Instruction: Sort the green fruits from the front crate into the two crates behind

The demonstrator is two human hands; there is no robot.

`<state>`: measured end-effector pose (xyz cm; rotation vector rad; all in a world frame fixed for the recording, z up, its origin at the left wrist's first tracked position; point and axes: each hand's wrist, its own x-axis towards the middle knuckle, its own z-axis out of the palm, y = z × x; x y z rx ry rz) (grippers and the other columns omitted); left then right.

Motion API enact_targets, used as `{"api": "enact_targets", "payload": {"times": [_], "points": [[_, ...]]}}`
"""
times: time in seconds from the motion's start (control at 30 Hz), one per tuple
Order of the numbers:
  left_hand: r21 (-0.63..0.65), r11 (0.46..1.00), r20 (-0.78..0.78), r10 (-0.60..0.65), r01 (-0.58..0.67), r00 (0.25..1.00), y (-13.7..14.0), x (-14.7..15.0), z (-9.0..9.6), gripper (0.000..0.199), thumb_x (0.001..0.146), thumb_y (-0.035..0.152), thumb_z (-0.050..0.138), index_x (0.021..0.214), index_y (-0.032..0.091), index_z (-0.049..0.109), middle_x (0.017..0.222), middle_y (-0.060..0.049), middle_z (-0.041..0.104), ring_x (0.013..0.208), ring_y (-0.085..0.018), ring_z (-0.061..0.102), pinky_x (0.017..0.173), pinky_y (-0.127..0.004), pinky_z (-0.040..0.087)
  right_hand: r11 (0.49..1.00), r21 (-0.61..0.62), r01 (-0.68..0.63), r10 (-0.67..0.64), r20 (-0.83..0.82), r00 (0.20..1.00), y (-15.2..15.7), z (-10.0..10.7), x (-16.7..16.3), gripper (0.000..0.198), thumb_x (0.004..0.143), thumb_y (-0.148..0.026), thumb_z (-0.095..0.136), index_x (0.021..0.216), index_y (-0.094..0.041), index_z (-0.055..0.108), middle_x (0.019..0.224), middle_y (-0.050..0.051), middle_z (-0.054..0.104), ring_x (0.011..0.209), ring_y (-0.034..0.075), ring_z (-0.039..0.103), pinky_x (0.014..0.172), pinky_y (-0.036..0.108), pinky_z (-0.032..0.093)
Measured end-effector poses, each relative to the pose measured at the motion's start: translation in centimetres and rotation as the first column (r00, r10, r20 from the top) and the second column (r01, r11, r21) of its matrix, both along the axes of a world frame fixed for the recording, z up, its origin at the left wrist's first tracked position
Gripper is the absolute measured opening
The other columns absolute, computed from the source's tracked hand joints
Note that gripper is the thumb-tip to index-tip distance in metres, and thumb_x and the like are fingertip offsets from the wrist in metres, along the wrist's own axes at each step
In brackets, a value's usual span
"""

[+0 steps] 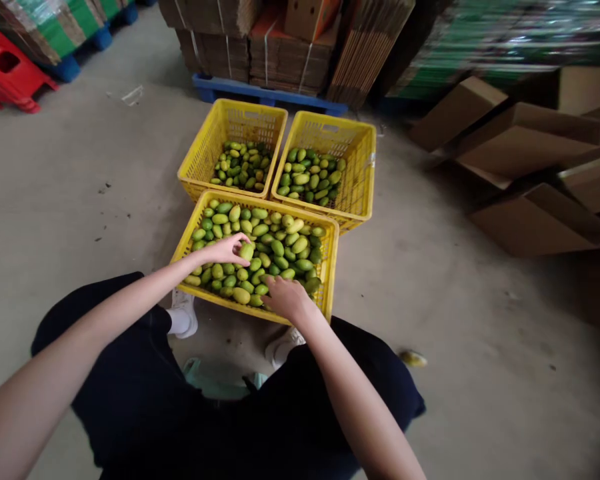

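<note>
Just in front of my knees is a yellow plastic crate (333, 267), filled with small green and yellowish mangoes. My left hand (227, 251) is over its middle left, thumb and fingers curled round one light-green mango (247, 251). Lower down, near the front side, my right hand (284, 295) reaches in palm down. Its fingers are a little apart and rest on or just above the mangoes; their tips are partly hidden, and I see nothing held in them.
Behind stand a left yellow crate (185, 172) and a right yellow crate (369, 180), each partly filled with mangoes. Flattened cartons (290, 63) lie on a blue pallet (270, 95). Open cardboard boxes (530, 140) are at right, a red stool (10, 67) at far left. One fruit (413, 359) lies on the floor.
</note>
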<state>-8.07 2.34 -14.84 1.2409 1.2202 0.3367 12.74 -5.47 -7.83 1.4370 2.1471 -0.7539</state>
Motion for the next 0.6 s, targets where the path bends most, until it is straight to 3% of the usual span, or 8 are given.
{"api": "enact_targets", "payload": {"times": [0.1, 0.2, 0.3, 0.4, 0.5, 0.6], "points": [[0.101, 0.99, 0.083, -0.105, 0.096, 0.991, -2.0, -1.6, 5.5, 0.064, 0.059, 0.029, 0.083, 0.112, 0.023, 0.047, 0.099, -0.002, 0.065, 0.086, -0.018, 0.066, 0.08, -0.033, 0.053, 0.991, 0.054, 0.121, -0.122, 0.032, 0.992, 0.7, -0.5, 1.9, 0.048, 0.096, -0.044, 0.044, 0.129, -0.012, 0.056, 0.123, 0.021, 0.065, 0.117, 0.035, 0.061, 0.092, 0.045, 0.046], [0.25, 0.965, 0.014, -0.081, 0.075, 0.997, -3.5, -2.7, 8.6, 0.062, 0.063, 0.035, 0.082, 0.111, 0.024, 0.045, 0.102, -0.004, 0.065, 0.093, -0.021, 0.067, 0.085, -0.038, 0.054, 0.936, 0.166, 0.31, -0.322, 0.048, 0.946, 3.1, -2.5, 3.4, 0.052, 0.097, -0.046, 0.039, 0.132, -0.01, 0.051, 0.127, 0.021, 0.063, 0.116, 0.034, 0.06, 0.09, 0.042, 0.048], [0.395, 0.919, -0.067, 0.007, 0.02, 0.998, -4.0, -3.2, 9.3, 0.064, 0.06, 0.036, 0.083, 0.109, 0.024, 0.044, 0.105, -0.005, 0.063, 0.094, -0.021, 0.066, 0.086, -0.04, 0.055, 0.876, 0.31, 0.369, -0.408, 0.07, 0.91, 6.9, -5.5, 4.1, 0.056, 0.095, -0.034, 0.042, 0.143, -0.007, 0.038, 0.139, 0.023, 0.053, 0.12, 0.033, 0.056, 0.09, 0.039, 0.049], [0.447, 0.894, -0.064, 0.057, -0.022, 0.996, -4.1, -4.1, 9.1, 0.063, 0.063, 0.036, 0.082, 0.112, 0.024, 0.044, 0.108, -0.005, 0.062, 0.088, -0.019, 0.067, 0.082, -0.039, 0.057, 0.906, 0.387, 0.174, -0.246, 0.146, 0.958, 11.0, -8.4, 4.5, 0.061, 0.091, -0.017, 0.039, 0.151, -0.009, 0.027, 0.152, 0.023, 0.038, 0.129, 0.035, 0.046, 0.092, 0.043, 0.049], [0.514, 0.855, -0.08, 0.133, -0.073, 0.988, -4.0, -5.2, 9.1, 0.061, 0.066, 0.036, 0.08, 0.115, 0.024, 0.045, 0.112, -0.007, 0.062, 0.092, -0.02, 0.067, 0.086, -0.039, 0.056, 0.916, 0.396, 0.062, -0.138, 0.166, 0.976, 14.0, -10.3, 4.9, 0.061, 0.088, -0.005, 0.036, 0.148, -0.013, 0.035, 0.149, 0.022, 0.043, 0.129, 0.033, 0.044, 0.095, 0.044, 0.047], [0.55, 0.83, -0.111, 0.181, -0.091, 0.977, -3.6, -5.7, 9.5, 0.063, 0.066, 0.037, 0.08, 0.119, 0.023, 0.049, 0.111, -0.008, 0.062, 0.096, -0.022, 0.067, 0.087, -0.04, 0.056, 0.913, 0.405, 0.049, -0.124, 0.162, 0.979, 15.4, -11.3, 5.6, 0.055, 0.09, -0.004, 0.033, 0.144, -0.012, 0.042, 0.14, 0.022, 0.05, 0.123, 0.03, 0.049, 0.094, 0.04, 0.047]]}}
